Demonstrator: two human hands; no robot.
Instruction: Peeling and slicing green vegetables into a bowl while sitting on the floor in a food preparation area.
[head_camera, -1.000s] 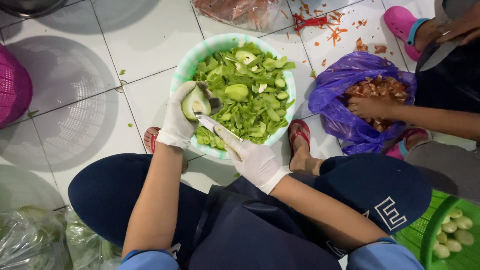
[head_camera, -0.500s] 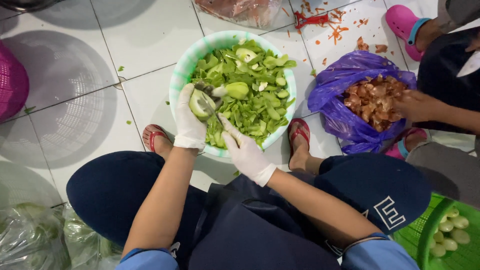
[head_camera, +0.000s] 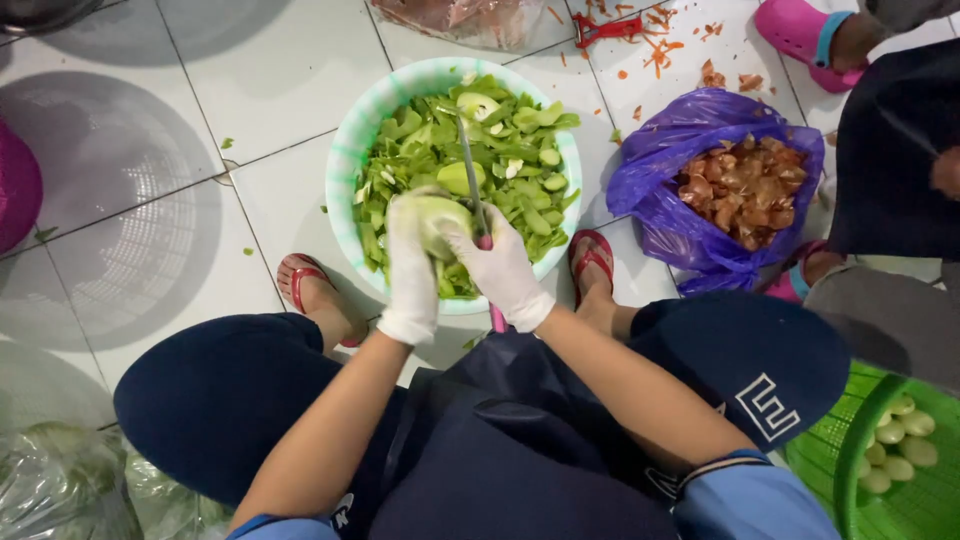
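Vegetable, pale green, peeled (head_camera: 440, 215): held directly above the near half of the bowl (head_camera: 352, 150), cupped in the left hand (head_camera: 412, 265). Likely firm and fairly light, its cut flesh wet and slippery against a glove; best taken around the broad middle, palm underneath, as here.

Left hand, white glove: grip clenched around the vegetable from the near-left side, fingers curled over it, forearm running straight back toward the body.

Right hand (head_camera: 503, 270), white glove: grip closed on the pink handle of a knife (head_camera: 470, 170); the thin blade points away across the bowl, laid against the vegetable's right flank. Wrist bent slightly inward, so both hands meet over the bowl's near rim.

Bowl, pale mint plastic, on the tiled floor: filled with green slices and strips.

Sandalled feet, red straps: one at each side of the bowl's near edge.

Purple bag (head_camera: 650, 190): right of the bowl, open, holding brown papery skins.

Green basket (head_camera: 850, 480): well to the near-right of the bowl, with pale round pieces inside.

Another person's leg and pink sandal: beyond the purple bag.
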